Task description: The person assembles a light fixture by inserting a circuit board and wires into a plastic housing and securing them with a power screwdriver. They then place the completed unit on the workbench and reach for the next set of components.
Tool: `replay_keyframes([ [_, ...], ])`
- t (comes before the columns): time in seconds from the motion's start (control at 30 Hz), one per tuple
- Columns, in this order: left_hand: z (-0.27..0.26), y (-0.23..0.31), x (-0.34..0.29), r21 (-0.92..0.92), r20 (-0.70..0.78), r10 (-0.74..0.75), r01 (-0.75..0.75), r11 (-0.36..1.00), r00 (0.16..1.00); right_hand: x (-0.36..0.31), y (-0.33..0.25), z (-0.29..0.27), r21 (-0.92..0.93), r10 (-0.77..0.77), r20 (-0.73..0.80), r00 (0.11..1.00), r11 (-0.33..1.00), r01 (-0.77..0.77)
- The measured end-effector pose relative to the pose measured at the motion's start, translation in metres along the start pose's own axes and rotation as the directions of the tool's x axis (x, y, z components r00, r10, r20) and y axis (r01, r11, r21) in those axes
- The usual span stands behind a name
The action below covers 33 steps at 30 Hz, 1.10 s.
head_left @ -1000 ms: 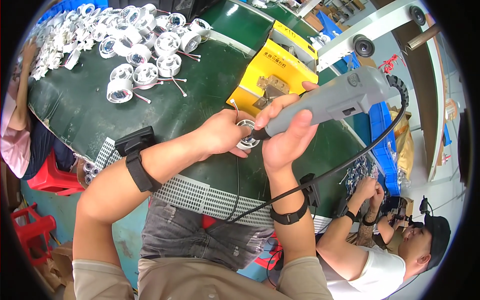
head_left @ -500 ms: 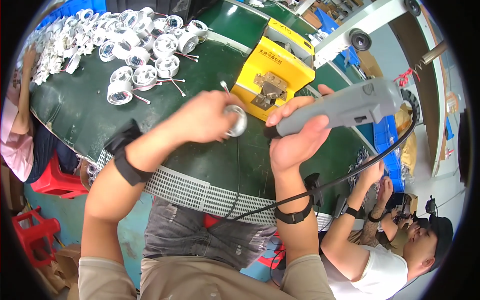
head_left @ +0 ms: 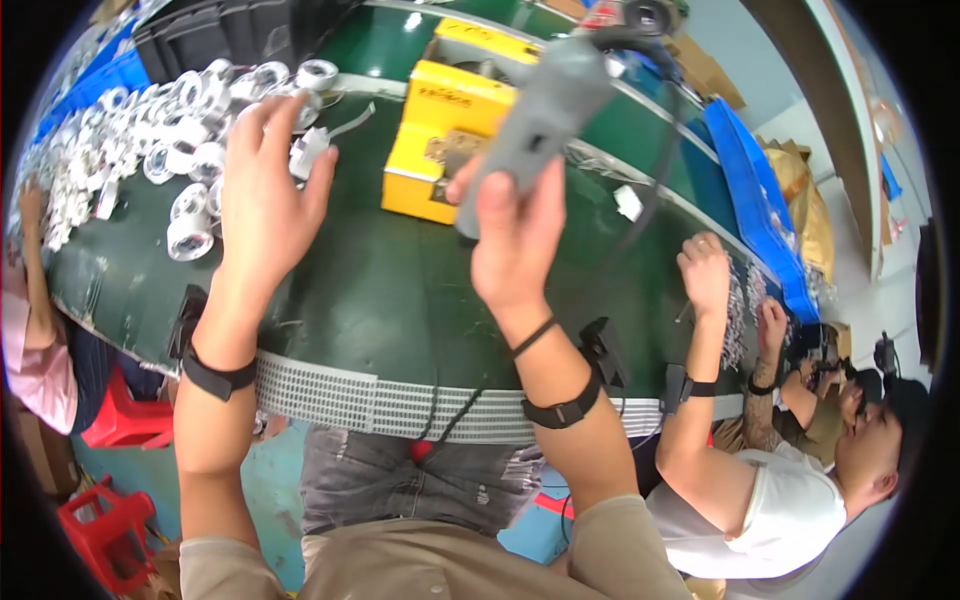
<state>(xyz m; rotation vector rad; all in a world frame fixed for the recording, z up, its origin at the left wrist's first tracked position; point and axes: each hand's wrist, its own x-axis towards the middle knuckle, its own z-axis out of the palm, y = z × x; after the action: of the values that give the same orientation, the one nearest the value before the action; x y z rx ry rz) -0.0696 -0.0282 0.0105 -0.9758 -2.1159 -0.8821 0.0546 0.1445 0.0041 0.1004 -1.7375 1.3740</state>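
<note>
Green bench; heap of white housings on its left, finished or unfinished unclear. My right hand wraps the grey power tool, clear of all housings; my left hand, loosely spread, is by 1 small white piece, contact uncertain.

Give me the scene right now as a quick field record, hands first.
Left hand: open, at the near right edge of the heaped white round plastic parts; contact unclear
Right hand: fingers wrapped around a grey cylindrical hand tool, held tilted
Surface: green tabletop
Machine: yellow box-shaped machine, partly hidden by the tool
Containers: black plastic crate behind the heap; blue plastic bin at right
Neighbour: person in a white short-sleeved top, at right
</note>
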Motion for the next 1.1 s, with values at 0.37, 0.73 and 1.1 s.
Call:
replay_keyframes([
  [0.37,0.014,0.038,-0.023,-0.473,0.609,0.291,0.043,0.880,0.738,0.023,0.052,-0.203,-0.918,0.128,-0.395,0.910,-0.021,-0.396],
  [0.73,0.023,0.050,-0.040,-0.723,0.641,0.419,0.689,0.048,0.643,-0.007,-0.035,-0.044,-0.655,-0.424,0.206,0.882,0.610,0.446],
  [1.1,0.008,0.056,-0.032,-0.750,0.661,0.333,0.595,0.288,0.673,-0.011,-0.042,-0.041,-0.340,-0.013,0.382,0.924,0.928,0.154],
])
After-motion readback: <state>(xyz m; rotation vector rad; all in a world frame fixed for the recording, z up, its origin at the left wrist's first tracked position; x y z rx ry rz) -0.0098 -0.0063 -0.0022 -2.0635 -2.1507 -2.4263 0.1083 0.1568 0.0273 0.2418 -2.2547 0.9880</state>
